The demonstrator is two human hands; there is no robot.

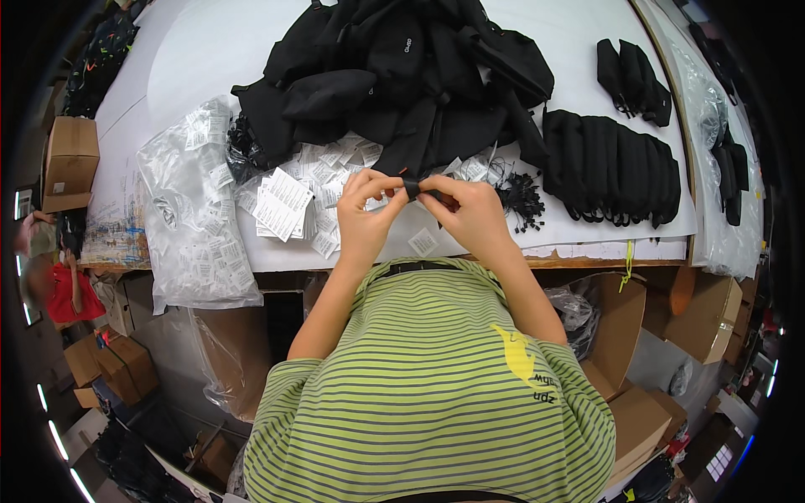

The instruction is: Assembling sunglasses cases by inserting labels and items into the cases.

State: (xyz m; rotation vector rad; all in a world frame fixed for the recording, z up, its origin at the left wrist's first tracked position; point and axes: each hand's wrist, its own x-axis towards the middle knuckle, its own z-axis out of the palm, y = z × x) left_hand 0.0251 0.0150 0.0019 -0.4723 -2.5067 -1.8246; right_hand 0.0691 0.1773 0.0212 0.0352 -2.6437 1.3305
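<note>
Both hands meet at the table's near edge, fingers closed on a short black strap [411,186]. My left hand [367,201] pinches its left side; my right hand [468,208] grips its right side. A small orange bit shows by the left fingertips. Just beyond the strap lies a heap of black fabric pouches [419,75]; whether the strap joins one of them I cannot tell. Left of my left hand is a stack of white printed tags [283,205], with loose tags around it. Right of my right hand lies a bunch of black tag strings [521,199].
A clear plastic bag of labels [197,243] hangs over the front edge at left. A row of black pouches [612,168] lies at right, with a smaller group of pouches [633,80] beyond. Cardboard boxes [641,427] stand below the table. Another person [71,289] is at far left.
</note>
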